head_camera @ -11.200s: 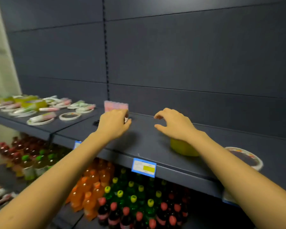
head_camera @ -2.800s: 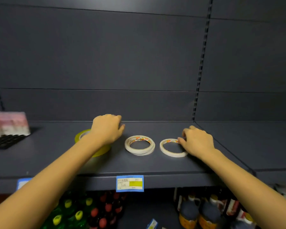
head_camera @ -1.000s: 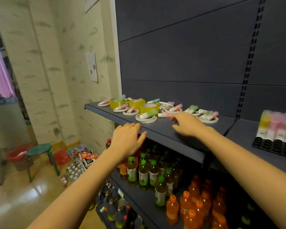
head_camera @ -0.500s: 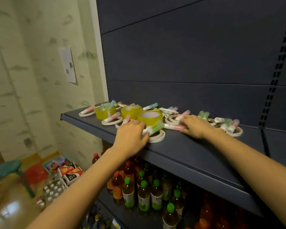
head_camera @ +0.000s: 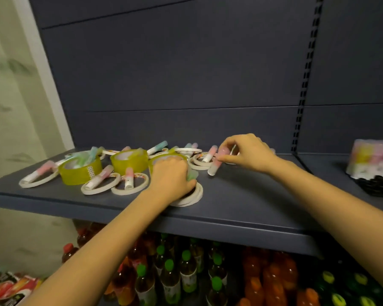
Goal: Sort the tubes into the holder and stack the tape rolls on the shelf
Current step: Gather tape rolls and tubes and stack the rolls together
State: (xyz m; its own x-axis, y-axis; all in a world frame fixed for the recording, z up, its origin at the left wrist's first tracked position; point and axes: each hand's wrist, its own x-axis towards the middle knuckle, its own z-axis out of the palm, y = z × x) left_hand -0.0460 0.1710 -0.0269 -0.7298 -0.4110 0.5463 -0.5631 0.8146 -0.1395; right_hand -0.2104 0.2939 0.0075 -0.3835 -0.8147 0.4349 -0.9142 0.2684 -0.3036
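A dark shelf [head_camera: 241, 195] carries a scatter of pastel tubes, thin white tape rolls and yellow tape rolls. My right hand [head_camera: 248, 153] pinches a pink-and-white tube [head_camera: 216, 165] and holds it tilted just above the shelf. My left hand [head_camera: 171, 180] is curled round a green tube [head_camera: 191, 174] over a small stack of white tape rolls [head_camera: 191, 196]. A yellow tape roll [head_camera: 128, 160] stands behind it, another yellow roll [head_camera: 81, 170] further left. The black tube holder [head_camera: 378, 184] with several upright tubes sits at the far right.
Loose pink tubes [head_camera: 100, 176] lie across white rings [head_camera: 128, 184] on the left half of the shelf. Below the shelf stand rows of bottled drinks [head_camera: 186, 274]. A pale wall [head_camera: 13, 96] borders the shelving on the left.
The view has closed in on the pile. My right hand has lifted a pink tube off the shelf, and my left hand has closed round a green tube over the white rolls.
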